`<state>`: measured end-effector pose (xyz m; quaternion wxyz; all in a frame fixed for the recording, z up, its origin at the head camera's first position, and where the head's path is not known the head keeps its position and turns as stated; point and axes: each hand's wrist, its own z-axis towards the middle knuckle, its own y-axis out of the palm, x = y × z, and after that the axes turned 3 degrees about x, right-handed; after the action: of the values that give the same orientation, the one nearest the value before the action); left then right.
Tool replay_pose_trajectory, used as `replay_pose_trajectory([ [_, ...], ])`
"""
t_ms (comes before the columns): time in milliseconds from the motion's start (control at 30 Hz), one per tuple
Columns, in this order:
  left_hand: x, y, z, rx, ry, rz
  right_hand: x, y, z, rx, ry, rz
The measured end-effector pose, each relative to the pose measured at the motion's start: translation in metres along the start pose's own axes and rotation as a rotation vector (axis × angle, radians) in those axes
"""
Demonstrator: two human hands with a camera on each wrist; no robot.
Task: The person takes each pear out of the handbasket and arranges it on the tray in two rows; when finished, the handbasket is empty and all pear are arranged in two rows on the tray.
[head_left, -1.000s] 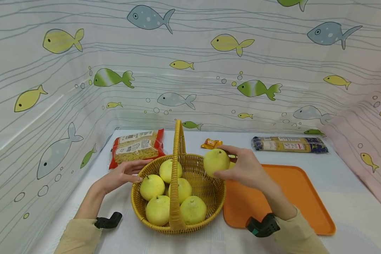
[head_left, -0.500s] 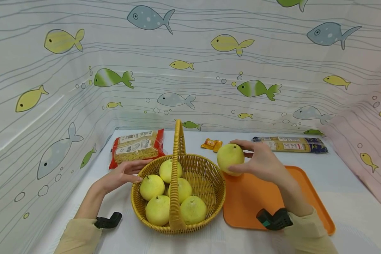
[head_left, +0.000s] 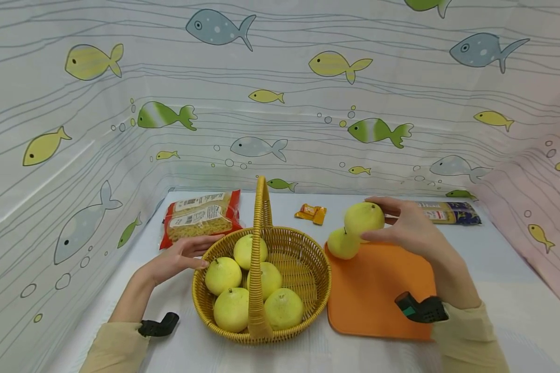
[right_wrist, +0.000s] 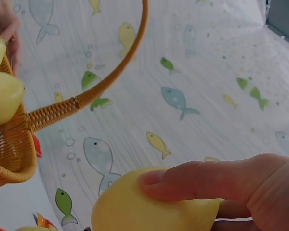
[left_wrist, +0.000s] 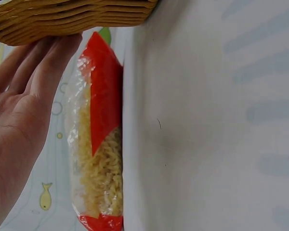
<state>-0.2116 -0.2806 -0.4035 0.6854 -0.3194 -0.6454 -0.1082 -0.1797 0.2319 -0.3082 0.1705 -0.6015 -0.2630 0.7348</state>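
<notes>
A yellow wicker basket (head_left: 319, 305) with a tall arched handle holds several round yellow pears (head_left: 223, 276). My left hand (head_left: 179, 259) rests against the basket's left rim; in the left wrist view its straight fingers touch the wicker wall. In my right hand (head_left: 408, 230) is another pear (head_left: 363, 217), gripped between thumb and fingers above the far part of an orange tray (head_left: 378, 305). A second pear (head_left: 343, 244) sits at the tray's far left corner, partly overlapped by the held one. The right wrist view shows my thumb (right_wrist: 183, 180) pressed along the held pear's side.
Behind the basket lies a red-and-clear bag of pasta (head_left: 200, 217). Orange wrapped snacks (head_left: 311, 213) lie at the back middle. A long pasta pack (head_left: 448, 212) is at the back right, partly hidden by my right hand. Fish-patterned cloth (head_left: 280, 114) walls the table.
My right hand has carried the pear from over the basket's right rim rightward over the tray, bringing the tray's pear into fuller view. My left hand has stayed at the rim.
</notes>
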Motion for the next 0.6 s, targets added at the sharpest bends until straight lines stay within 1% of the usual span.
replay_pose_trajectory([
  [133,0.000,0.000,0.000,0.000,-0.003,0.003,0.007,-0.006,0.002,0.000,0.027,0.003],
  [300,0.001,0.000,-0.001,0.001,-0.007,0.002,0.017,-0.011,0.004,-0.001,0.027,-0.033],
  [600,0.000,0.000,0.000,-0.005,0.004,-0.007,0.039,-0.016,0.009,-0.037,0.029,-0.043],
])
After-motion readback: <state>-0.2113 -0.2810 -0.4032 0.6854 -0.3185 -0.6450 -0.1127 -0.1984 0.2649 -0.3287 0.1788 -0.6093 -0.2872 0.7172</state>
